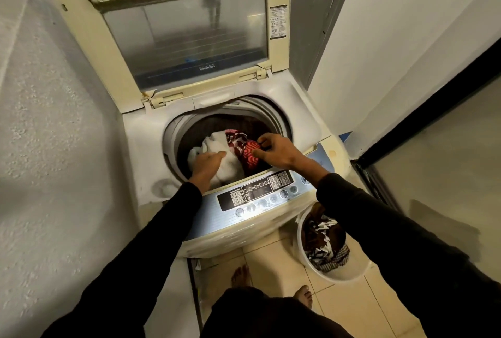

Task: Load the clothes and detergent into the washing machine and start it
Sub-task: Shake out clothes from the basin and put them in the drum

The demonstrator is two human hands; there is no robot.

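The right hand was held over the right side of the drum opening, its fingers curled and pinching a red patterned cloth at the upper edge. The left hand was stretched into the drum with the fingers straight and close together, laid flat on a white garment; nothing was gripped by it. Both arms were covered by black sleeves.

Between the white garment and the red patterned cloth, a piece of white fabric printed with dark red shapes was seen. All three pieces lay inside the drum of the top-loading washing machine, piled toward the front. The lid was folded up and back, its clear window facing the camera. The control panel, with its rows of buttons and round knobs, was set along the front edge of the machine, just below the hands.

On the tiled floor, just beside the right front corner of the machine, a white basket was placed, and more clothes in brown, white and checked patterns were held in it. Two bare feet were seen on the tiles in front of the machine. Detergent could not be made out anywhere in the view.
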